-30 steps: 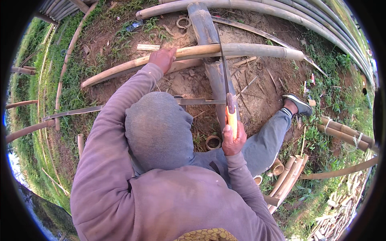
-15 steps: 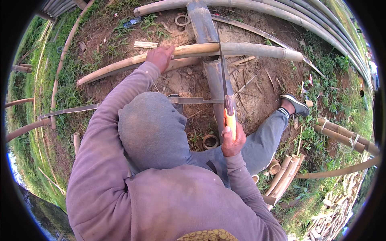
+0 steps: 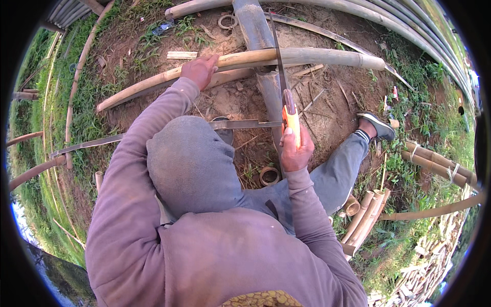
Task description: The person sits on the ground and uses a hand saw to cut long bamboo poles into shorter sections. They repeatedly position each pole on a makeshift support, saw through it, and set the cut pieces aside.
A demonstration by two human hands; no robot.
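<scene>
The right hand is gripping a thin saw; the left hand is clasping smooth, round bamboo, its end overhanging soil.

A pole is laid across a log and is held, left of it, by the left hand. A saw is set across the pole beside the log, its handle held on the near side by the right hand. A strip is placed left of the handle. An offcut is left lying beyond the left hand, with a ring farther off. Cut lengths are grouped at the near right; tied poles are placed farther right.
</scene>
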